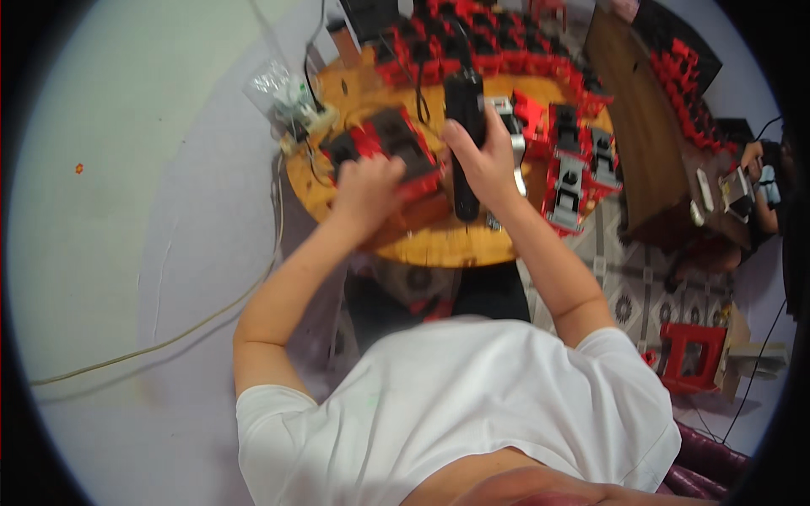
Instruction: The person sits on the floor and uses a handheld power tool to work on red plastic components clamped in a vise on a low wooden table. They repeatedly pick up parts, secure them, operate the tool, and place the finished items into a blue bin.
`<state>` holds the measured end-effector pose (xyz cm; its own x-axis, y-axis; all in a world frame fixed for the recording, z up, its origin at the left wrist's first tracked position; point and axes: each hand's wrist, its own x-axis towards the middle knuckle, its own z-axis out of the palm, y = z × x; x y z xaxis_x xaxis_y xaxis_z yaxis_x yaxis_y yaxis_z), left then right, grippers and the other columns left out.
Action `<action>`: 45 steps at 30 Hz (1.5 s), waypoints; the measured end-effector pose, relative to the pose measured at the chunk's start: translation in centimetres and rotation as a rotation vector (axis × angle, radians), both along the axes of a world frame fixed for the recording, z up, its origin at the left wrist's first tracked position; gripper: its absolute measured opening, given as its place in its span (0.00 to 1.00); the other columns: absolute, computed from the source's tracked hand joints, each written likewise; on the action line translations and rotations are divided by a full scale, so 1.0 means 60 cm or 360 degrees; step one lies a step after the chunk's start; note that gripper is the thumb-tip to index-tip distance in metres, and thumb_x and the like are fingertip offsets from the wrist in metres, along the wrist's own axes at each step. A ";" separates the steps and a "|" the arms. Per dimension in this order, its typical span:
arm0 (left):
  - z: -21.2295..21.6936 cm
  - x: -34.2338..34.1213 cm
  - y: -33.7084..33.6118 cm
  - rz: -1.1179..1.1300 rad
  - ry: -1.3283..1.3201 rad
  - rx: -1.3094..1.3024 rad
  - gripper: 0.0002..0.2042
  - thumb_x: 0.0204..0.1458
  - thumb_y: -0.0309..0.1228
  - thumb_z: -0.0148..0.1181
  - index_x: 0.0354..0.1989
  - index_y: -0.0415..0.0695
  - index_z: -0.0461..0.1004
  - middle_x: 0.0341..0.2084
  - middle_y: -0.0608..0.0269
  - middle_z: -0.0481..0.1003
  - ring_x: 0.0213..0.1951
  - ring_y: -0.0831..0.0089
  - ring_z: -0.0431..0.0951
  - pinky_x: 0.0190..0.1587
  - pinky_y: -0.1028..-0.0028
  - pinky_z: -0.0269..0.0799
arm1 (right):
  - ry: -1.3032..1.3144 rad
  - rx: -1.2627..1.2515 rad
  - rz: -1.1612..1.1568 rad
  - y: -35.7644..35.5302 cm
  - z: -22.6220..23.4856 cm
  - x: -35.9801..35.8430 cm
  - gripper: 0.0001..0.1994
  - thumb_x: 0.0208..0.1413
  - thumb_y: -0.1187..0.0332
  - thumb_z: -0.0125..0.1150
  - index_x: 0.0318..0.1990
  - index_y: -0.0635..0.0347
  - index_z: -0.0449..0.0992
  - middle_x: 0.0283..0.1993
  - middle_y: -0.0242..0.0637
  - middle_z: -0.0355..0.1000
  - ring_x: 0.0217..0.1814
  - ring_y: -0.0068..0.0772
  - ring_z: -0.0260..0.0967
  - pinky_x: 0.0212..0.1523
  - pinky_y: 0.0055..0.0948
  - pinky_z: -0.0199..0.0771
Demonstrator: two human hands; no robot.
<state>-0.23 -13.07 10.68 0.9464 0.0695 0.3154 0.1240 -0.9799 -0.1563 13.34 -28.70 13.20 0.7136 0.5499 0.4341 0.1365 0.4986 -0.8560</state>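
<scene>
My right hand (492, 160) is closed around a long black electric screwdriver (464, 110), held upright over the wooden table with a cord at its upper end. My left hand (368, 192), a little blurred, has its fingers curled in at the near edge of a red and black plastic assembly (381, 139). What those fingers hold, if anything, is hidden. Just right of the screwdriver lies a silver and white metal piece (518, 152), partly covered by my right hand. Grey and red plastic assemblies (568, 190) lie farther right.
Rows of red and black assemblies (498, 42) fill the far side of the round wooden table (447, 246). A clear plastic bag (274, 88) stands near a power strip (321, 118) at the left. To the right are a brown wooden bench (645, 160), another person's hand (751, 156) and a red stool (692, 357).
</scene>
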 end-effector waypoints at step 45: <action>-0.085 0.137 0.199 0.0198 0.0445 -0.0967 0.36 0.42 0.59 0.69 0.49 0.39 0.77 0.36 0.47 0.80 0.41 0.54 0.81 0.44 0.63 0.75 | -0.0098 0.0033 -0.0082 -0.097 0.000 -0.012 0.13 0.62 0.67 0.60 0.45 0.65 0.66 0.33 0.38 0.74 0.26 0.22 0.72 0.25 0.23 0.75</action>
<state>7.99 -1.15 5.61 0.9602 0.2707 -0.0696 0.2766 -0.8848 0.3749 12.60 -34.50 13.19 0.7125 0.5036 0.4886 0.2143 0.5068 -0.8350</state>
